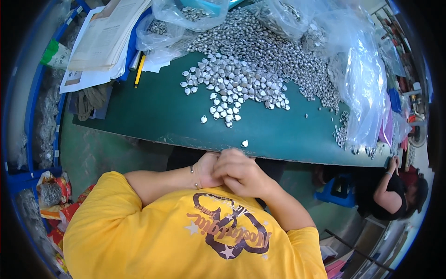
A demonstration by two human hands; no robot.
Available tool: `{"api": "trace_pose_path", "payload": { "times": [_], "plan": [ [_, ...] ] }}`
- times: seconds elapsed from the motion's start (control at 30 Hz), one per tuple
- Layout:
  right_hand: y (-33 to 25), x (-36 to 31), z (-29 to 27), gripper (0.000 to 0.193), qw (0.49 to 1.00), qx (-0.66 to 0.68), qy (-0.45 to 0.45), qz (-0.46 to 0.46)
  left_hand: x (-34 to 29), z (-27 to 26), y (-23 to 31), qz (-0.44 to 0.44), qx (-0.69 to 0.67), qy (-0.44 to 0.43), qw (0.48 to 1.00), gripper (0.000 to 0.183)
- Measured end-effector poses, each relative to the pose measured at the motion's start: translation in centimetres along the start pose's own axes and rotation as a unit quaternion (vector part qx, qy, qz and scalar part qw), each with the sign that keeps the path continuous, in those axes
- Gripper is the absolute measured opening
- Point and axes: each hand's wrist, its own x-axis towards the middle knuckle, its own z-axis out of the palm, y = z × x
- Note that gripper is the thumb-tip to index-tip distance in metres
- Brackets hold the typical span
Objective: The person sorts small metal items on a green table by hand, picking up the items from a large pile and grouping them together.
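- Silver lone charm (pixel 245 144) is lying mid-frame, risking falling if right hand (pixel 238 171) brushes it.
- Curled, it's touching left hand (pixel 206 168); whether either's gripping anything, I cannot tell.

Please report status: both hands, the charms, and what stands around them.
Right hand overlaps left hand at table edge; grip hidden. One charm just beyond; pile farther. Clear bag off to the right.
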Motion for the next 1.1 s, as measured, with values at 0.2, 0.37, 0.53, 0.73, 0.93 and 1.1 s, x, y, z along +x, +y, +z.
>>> {"api": "trace_pose_path", "payload": {
  "times": [0.2,0.37,0.53,0.73,0.93,1.1],
  "plan": [
    [-0.1,2.8,-2.2,0.024,0.931,-0.331,0.129,0.088,0.3,-0.5,0.0,0.054,-0.049,0.003,0.997,0.025],
    [-0.5,0.8,-1.7,0.021,0.948,-0.260,0.092,0.161,0.3,-1.8,-0.1,0.026,-0.068,-0.067,0.995,0.032],
    [-1.4,1.8,-1.2,0.023,0.973,-0.222,-0.016,0.061,0.1,-1.8,0.1,-0.006,-0.122,-0.043,0.992,0.030],
    [1.9,5.1,-2.2,0.038,0.930,-0.364,0.001,0.057,0.2,-2.4,0.0,-0.021,-0.092,-0.012,0.995,0.035],
    [1.2,1.0,-2.7,0.030,0.927,-0.345,0.132,0.073,0.2,-2.3,0.5,-0.006,-0.076,-0.077,0.994,0.043],
    [1.1,-0.9,-2.1,0.030,0.919,-0.381,0.080,0.060,0.3,-2.0,0.5,-0.010,-0.078,-0.070,0.994,0.043]
  ]
}}
